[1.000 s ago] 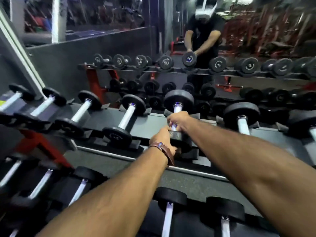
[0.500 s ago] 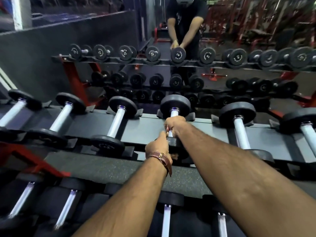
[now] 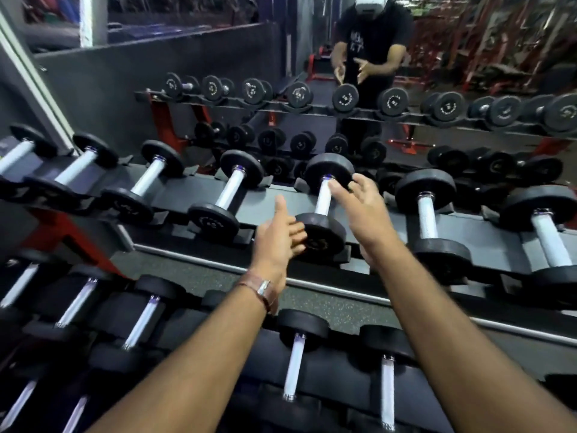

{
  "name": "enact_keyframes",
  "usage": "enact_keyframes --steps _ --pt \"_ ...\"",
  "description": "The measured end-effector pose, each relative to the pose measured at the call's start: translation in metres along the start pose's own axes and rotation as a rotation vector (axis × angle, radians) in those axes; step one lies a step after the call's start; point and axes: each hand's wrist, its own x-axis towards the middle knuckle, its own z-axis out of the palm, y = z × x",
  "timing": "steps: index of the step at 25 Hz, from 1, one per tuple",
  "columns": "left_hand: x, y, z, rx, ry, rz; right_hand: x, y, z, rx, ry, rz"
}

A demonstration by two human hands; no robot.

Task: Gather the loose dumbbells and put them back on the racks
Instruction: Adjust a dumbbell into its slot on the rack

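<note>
Dumbbell [image 3: 324,210]: seated in its cradle on the upper rack [image 3: 281,195], between neighbouring dumbbells. Probably heavy, rigid, end-loaded; best taken by the pale handle at mid-length, away from the black heads. Left hand [image 3: 278,232] just beside the near head, fingers [image 3: 295,234] loose, grasping nothing. Right hand [image 3: 362,204] alongside the handle, fingers spread, released. Both forearms outstretched.

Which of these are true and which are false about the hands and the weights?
1. Both hands are open. True: the left hand and right hand hold nothing.
2. The dumbbell between them lies on the rack. True.
3. The right hand grips its handle. False: its fingers are spread beside it.
4. The left wrist wears a strap. True.
5. The rack holds one dumbbell. False: a whole row.
</note>
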Motion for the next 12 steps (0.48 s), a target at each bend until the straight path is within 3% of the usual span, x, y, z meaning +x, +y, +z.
enact_keyframes --steps 2,5,12 --pt "-0.042 -0.001 -0.017 -0.011 -0.022 0.195 -0.048 -0.004 -0.023 0.164 -0.038 -0.084" --pt "-0.09 -0.008 -0.035 -0.001 -0.043 0.389 -0.102 -0.005 -0.041 0.156 -0.075 -0.202" --pt "-0.141 0.003 -0.078 0.011 -0.137 0.6 -0.186 -0.031 -0.033 0.128 -0.025 -0.29"
